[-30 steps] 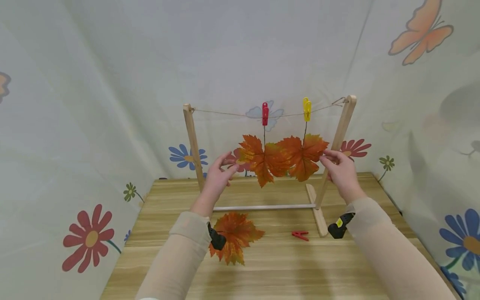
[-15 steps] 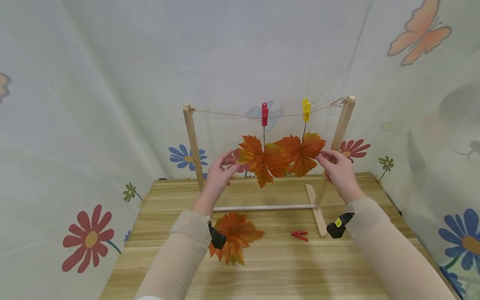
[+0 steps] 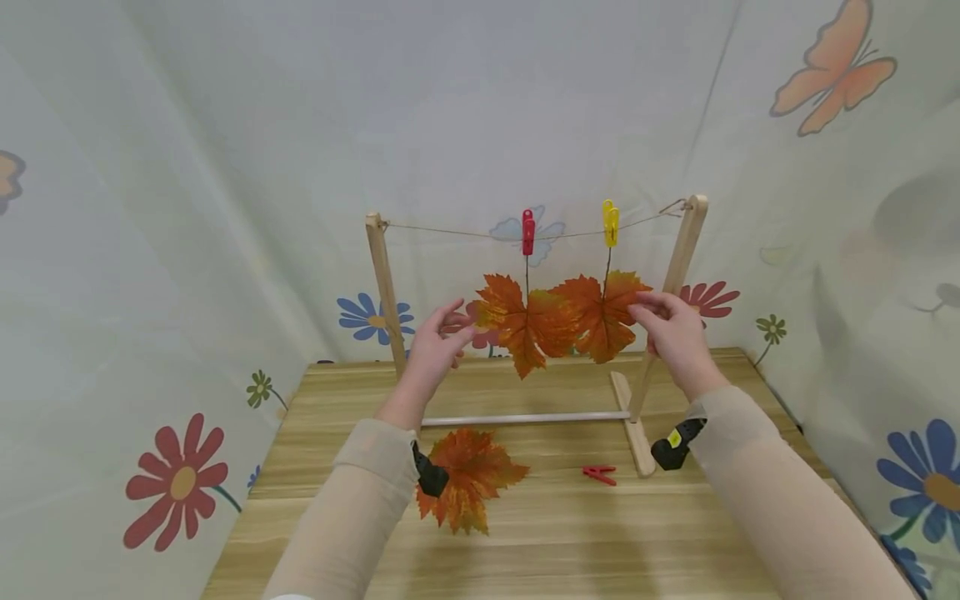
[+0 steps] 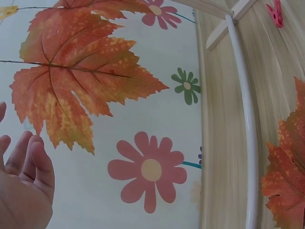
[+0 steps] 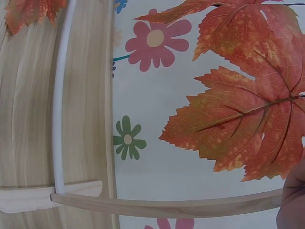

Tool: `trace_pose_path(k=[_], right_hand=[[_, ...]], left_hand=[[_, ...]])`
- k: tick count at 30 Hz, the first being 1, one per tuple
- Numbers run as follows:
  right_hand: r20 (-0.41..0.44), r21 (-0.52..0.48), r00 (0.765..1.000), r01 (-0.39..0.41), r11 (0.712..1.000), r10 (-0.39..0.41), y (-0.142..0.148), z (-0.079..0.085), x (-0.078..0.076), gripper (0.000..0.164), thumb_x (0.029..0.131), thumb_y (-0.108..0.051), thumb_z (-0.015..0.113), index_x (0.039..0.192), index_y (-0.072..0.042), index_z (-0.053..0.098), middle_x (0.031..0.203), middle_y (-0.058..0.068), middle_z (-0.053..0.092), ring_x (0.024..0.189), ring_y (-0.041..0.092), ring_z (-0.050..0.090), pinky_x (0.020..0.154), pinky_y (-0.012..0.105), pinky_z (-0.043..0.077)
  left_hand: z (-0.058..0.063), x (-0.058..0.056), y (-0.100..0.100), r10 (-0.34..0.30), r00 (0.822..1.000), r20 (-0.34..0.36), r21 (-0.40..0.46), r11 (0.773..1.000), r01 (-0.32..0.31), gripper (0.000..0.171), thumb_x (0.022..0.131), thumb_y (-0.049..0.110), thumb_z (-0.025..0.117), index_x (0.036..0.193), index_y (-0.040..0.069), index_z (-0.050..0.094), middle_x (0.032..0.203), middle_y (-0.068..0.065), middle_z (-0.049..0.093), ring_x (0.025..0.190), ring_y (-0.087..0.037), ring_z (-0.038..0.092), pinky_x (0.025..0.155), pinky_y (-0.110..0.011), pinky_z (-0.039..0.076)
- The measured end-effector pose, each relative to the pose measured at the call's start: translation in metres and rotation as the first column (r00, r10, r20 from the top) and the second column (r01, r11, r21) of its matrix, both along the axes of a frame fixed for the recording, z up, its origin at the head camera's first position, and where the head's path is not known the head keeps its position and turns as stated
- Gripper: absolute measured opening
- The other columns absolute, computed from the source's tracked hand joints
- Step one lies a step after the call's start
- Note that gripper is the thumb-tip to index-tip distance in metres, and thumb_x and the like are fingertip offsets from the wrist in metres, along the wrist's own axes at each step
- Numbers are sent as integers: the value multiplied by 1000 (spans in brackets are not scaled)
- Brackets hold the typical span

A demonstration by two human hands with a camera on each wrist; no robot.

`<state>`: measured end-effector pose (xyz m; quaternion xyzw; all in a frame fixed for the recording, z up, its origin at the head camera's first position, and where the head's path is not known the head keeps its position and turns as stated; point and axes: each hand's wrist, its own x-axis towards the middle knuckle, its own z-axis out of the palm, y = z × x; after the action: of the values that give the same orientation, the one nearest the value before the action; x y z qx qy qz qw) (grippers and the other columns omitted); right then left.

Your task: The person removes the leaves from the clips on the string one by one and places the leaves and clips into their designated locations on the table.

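Two orange artificial maple leaves hang by their stems from a string [image 3: 442,229]. A red clothespin [image 3: 528,232] holds the left leaf [image 3: 528,325], and a yellow clothespin [image 3: 611,223] holds the right leaf [image 3: 603,317]. My right hand [image 3: 678,337] is at the right leaf's outer edge, thumb and forefinger pinching it; in the right wrist view only part of this hand [image 5: 293,200] shows. Beside the left leaf's outer edge is my left hand [image 3: 431,346], its fingers loosely bent. The left wrist view shows a gap between these fingers [image 4: 40,162] and the leaf [image 4: 71,81].
A wooden frame's left post [image 3: 384,292] and right post [image 3: 686,242] carry the string. A white rod [image 3: 525,418] joins them low down. On the wooden table [image 3: 540,550] lie another maple leaf [image 3: 476,479], partly behind my left wrist camera, and a red clothespin [image 3: 599,475].
My right hand has shifted slightly left, and the right leaf's outer edge has moved left with it. My left hand stays nearly still. The head view has tilted a little.
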<state>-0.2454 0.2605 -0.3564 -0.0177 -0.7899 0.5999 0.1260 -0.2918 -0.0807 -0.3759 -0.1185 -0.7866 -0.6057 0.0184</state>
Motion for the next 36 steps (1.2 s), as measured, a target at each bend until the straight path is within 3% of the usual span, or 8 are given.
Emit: trace_pose_path(k=[7, 16, 30, 36], right_hand=[[0, 1, 1000, 1, 1000, -1, -4, 13, -1, 51, 89, -37, 62, 129, -7, 52, 95, -1, 57, 47, 10, 40, 42, 24, 37], [-14, 23, 1000, -5, 1000, 6, -9, 28, -3, 50, 90, -38, 61, 129, -9, 52, 106, 9, 59, 44, 10, 37, 43, 26, 36], [-17, 80, 1000, -12, 997, 14, -19, 55, -3, 48, 91, -40, 59, 130, -14, 53, 113, 5, 59, 49, 13, 40, 46, 27, 40], [-28, 137, 999, -15, 991, 19, -26, 68, -6, 50, 89, -45, 59, 130, -18, 53, 116, 4, 59, 53, 16, 41, 49, 25, 39]], left_hand=[[5, -5, 6, -15, 1000, -11, 1, 1000, 15, 51, 89, 29, 64, 137, 28, 46, 118, 3, 58, 75, -24, 56, 57, -32, 49], [15, -8, 12, -22, 999, -30, -18, 1000, 22, 52, 90, 28, 64, 138, 22, 46, 121, 0, 59, 75, -21, 59, 56, -32, 49], [25, -7, 11, -13, 1000, -29, -44, 999, 12, 48, 89, 28, 64, 135, 23, 49, 125, -3, 55, 79, -23, 58, 57, -31, 50], [37, -11, 24, -50, 994, -97, -80, 996, 42, 50, 89, 32, 65, 135, 20, 49, 121, 0, 56, 95, -21, 57, 75, -32, 52]])
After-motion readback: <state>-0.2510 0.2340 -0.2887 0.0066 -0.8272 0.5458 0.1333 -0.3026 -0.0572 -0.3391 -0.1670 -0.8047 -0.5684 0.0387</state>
